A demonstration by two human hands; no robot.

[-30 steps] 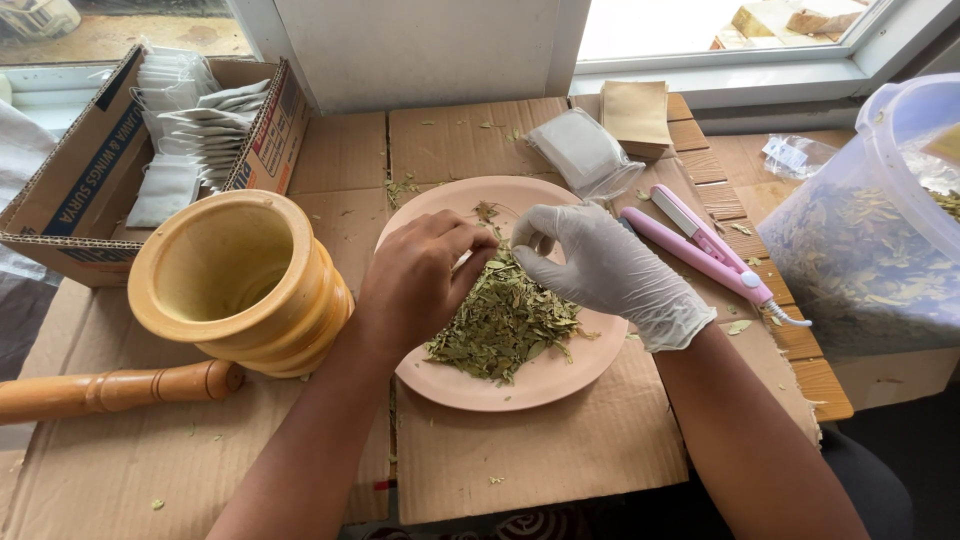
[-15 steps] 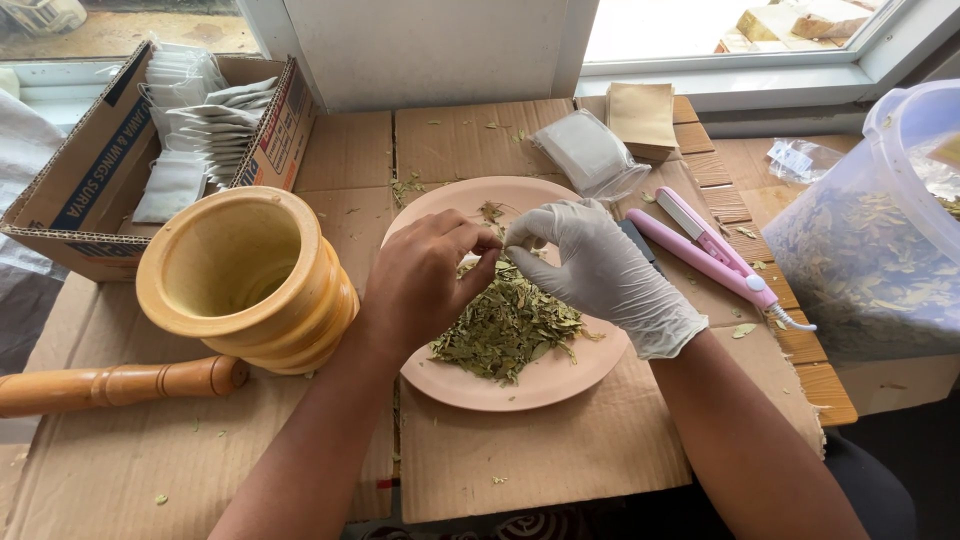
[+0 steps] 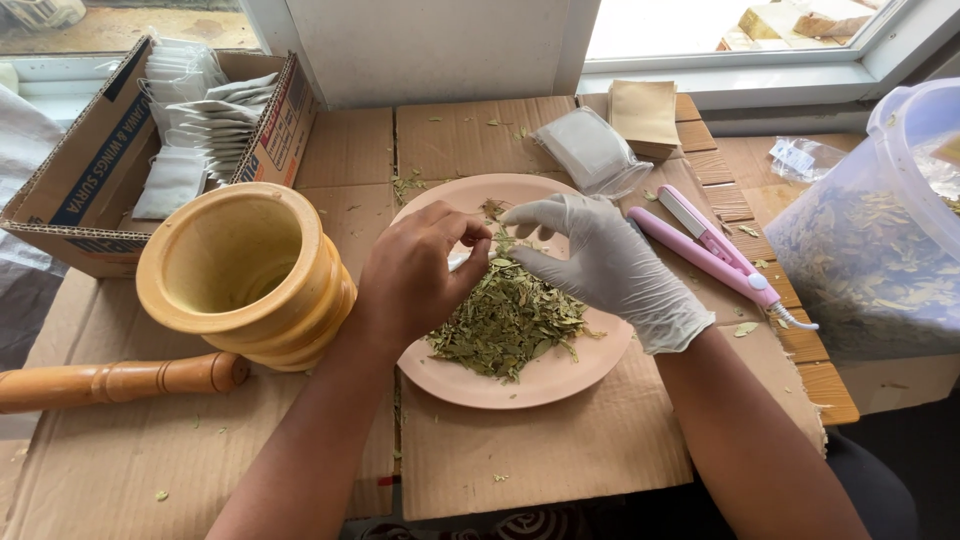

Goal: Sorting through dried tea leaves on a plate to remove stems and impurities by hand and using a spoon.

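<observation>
We pinch dried green leaves (image 3: 510,315) heaped mid-plate (image 3: 560,375) near the cardboard's front edge, bare left hand (image 3: 415,275) clenched on something small we cannot identify, gloved right hand (image 3: 600,265) open-fingered; best taken in small, careful pinches

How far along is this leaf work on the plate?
Looks done: a heap of dried leaves lies on the pink plate, and the wooden mortar and pestle sit unused. In hand: the bare left hand and gloved right hand meet over the heap, pinching at something small. Left: the tub of leaves looks well filled, and the pink sealer lies untouched.
</observation>
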